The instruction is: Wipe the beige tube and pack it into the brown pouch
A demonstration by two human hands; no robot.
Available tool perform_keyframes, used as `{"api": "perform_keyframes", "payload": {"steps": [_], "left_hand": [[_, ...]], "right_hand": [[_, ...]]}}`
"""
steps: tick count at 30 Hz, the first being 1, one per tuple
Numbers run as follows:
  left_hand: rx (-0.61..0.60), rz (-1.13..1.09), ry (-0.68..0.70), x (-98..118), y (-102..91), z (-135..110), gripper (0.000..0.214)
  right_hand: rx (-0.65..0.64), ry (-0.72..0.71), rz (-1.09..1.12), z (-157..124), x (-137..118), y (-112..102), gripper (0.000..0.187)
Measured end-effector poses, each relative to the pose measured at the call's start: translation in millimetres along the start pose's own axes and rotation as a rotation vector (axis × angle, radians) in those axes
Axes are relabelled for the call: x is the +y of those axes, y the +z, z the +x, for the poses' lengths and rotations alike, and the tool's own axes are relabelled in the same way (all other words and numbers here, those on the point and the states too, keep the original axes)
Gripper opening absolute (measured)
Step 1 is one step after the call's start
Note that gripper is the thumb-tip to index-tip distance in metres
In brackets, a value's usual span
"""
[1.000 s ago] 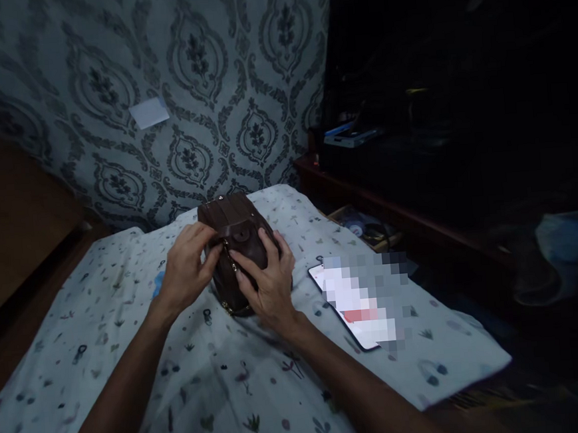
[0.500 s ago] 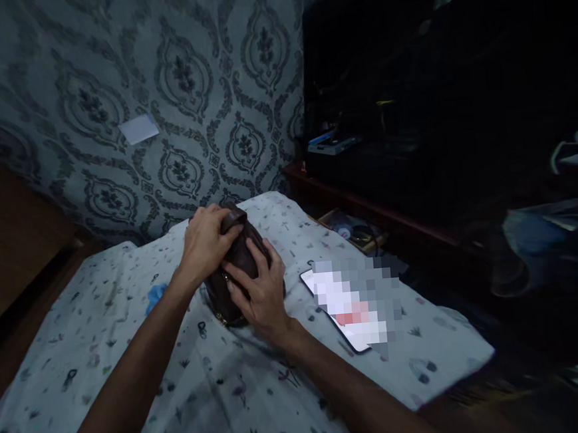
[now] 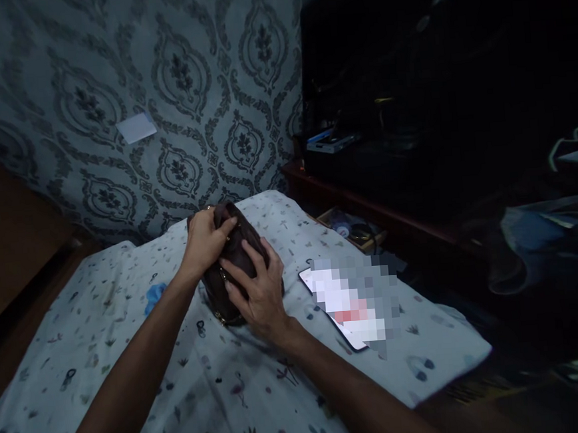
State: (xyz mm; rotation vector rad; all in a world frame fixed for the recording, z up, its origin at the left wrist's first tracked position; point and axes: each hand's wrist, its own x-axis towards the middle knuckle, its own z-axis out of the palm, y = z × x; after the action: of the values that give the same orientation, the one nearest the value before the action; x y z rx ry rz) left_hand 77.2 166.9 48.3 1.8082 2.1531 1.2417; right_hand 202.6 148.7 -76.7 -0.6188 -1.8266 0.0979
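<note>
A small dark brown handbag (image 3: 236,251) with gold-coloured zips lies on a white patterned cloth (image 3: 183,398). At its far end, my left hand (image 3: 207,241) is closed around the edge, thumb beside a partly open top; what its fingertips touch is hidden. My right hand (image 3: 261,289) holds the near right side, fingers spread and bent over the dark surface. A lit phone (image 3: 333,306), partly blurred out, rests to the right of the bag. Behind my left forearm is a blue crumpled item (image 3: 154,296).
Patterned wallpaper (image 3: 182,71) rises behind the cloth, with a white card (image 3: 136,128) on it. On the right stand a dark cabinet (image 3: 392,201) and an open drawer (image 3: 357,231) with small things. A brown wooden panel (image 3: 11,245) borders the left.
My left thumb and fingers have shifted at the bag's far end, and its top now shows an opening. My right hand stays in nearly the same place.
</note>
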Motion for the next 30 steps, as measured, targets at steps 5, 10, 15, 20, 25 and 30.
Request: {"api": "perform_keyframes", "payload": {"steps": [5, 10, 15, 20, 25, 30], "left_hand": [[0.001, -0.081, -0.024, -3.1, 2.0, 0.6, 0.019], [0.005, -0.14, -0.015, -2.8, 1.8, -0.7, 0.019], [-0.042, -0.167, -0.01, -2.3, -0.8, -2.8, 0.021], [-0.057, -0.13, 0.055, -3.2, -2.7, -4.8, 0.017], [-0.045, -0.049, 0.161, -5.2, -3.5, -6.6, 0.018], [-0.117, -0.177, 0.054, -4.3, -4.1, -6.4, 0.02]], "right_hand": [[-0.003, -0.008, -0.001, -1.6, 1.4, 2.2, 0.038], [0.004, -0.006, 0.009, -1.6, 1.1, 2.3, 0.037], [-0.001, -0.008, 0.012, -2.0, 1.4, 2.3, 0.037], [-0.02, -0.007, 0.004, -2.4, 1.9, 3.0, 0.039], [-0.037, 0.0, 0.02, -0.9, 0.6, 1.1, 0.041], [-0.062, 0.009, -0.009, -1.8, 1.6, -2.1, 0.044]]}}
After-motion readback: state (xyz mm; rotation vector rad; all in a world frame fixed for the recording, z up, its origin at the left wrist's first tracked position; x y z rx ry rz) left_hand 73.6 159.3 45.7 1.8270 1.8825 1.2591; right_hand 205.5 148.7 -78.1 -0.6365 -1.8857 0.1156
